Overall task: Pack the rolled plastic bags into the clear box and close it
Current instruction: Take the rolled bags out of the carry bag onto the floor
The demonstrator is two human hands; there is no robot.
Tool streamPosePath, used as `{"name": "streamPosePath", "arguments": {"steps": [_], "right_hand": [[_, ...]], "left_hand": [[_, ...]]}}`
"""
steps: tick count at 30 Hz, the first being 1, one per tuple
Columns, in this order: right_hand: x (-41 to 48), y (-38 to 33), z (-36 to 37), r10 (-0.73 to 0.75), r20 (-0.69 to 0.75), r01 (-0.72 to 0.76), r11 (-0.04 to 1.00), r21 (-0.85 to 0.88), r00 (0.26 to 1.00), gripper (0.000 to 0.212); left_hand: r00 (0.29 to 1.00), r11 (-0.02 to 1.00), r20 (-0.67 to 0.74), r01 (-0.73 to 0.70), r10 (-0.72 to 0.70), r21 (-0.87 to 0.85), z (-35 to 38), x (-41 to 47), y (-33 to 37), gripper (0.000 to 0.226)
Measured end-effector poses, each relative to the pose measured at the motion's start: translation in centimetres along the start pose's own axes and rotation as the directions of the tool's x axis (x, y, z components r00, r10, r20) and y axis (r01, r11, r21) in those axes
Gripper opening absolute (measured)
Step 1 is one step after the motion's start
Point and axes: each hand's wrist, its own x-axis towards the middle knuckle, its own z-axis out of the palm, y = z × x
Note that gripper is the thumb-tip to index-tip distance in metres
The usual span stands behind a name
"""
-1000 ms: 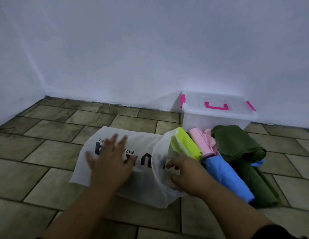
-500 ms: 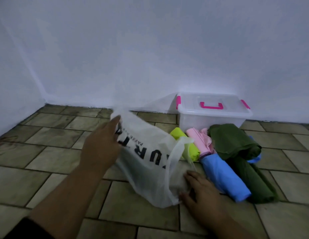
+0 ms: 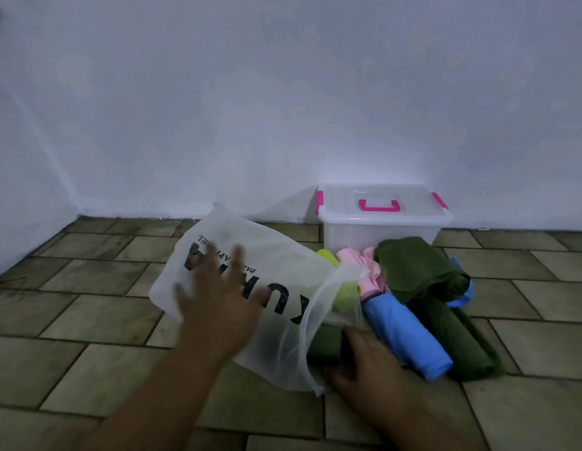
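A white translucent bag with black lettering (image 3: 283, 262) lies on the tiled floor. My left hand (image 3: 218, 301) rests flat on it with the fingers spread. My right hand (image 3: 364, 362) curls around the end of a dark green rolled bag (image 3: 325, 345) that shows under the white bag's edge. Beside it lie a lime roll (image 3: 328, 257), a pink roll (image 3: 371, 275), a blue roll (image 3: 403, 330) and two more dark green rolls (image 3: 416, 268) (image 3: 458, 336). The clear box (image 3: 348, 236), with pink latches and handle, stands behind them with its lid on.
White walls (image 3: 283, 109) meet in a corner at the far left, and the box stands against the back wall. A brown tiled floor (image 3: 88, 320) stretches to the left and right of the pile.
My left hand has brought the white bag back down and now lies flat on it. The right hand has shifted onto a dark green roll that the bag had covered.
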Motion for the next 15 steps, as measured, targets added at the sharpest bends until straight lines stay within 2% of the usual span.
{"name": "streamPosePath", "arguments": {"steps": [2,4,7,9,10,12,15], "right_hand": [[0.4,-0.1,-0.3,-0.003,0.030,0.005,0.999,-0.046,1.000,0.070],[1.2,-0.6,-0.5,-0.055,0.074,0.063,0.992,-0.108,0.996,0.081],[2.0,-1.7,-0.3,-0.196,0.149,0.209,0.975,-0.077,0.969,0.065],[2.0,-1.6,-0.3,-0.224,0.142,0.231,0.973,-0.029,0.964,0.058],[2.0,-1.4,-0.5,-0.226,0.093,0.226,0.974,0.018,0.970,0.054],[1.5,-0.3,-1.2,-0.220,-0.093,0.228,0.970,0.088,0.971,0.046],[0.6,1.6,-3.1,-0.154,-0.343,0.187,0.980,0.064,0.926,0.038]], "left_hand": [[0.955,0.966,0.153,-0.257,0.254,0.004,1.7,-2.4,2.9,0.077],[0.900,0.944,0.312,-0.329,0.304,0.032,3.7,-3.3,3.7,0.077],[0.906,0.975,0.368,-0.220,0.211,-0.016,6.3,-3.2,2.1,0.073],[0.924,0.987,0.348,-0.146,0.158,-0.061,7.4,-3.1,0.8,0.068],[0.932,0.990,0.339,-0.108,0.132,-0.088,7.7,-2.9,0.3,0.066],[0.939,0.995,0.338,-0.030,0.061,-0.097,8.2,-2.5,-0.8,0.064],[0.930,0.987,0.350,0.147,-0.117,-0.060,8.9,-0.5,-2.3,0.069]]}}
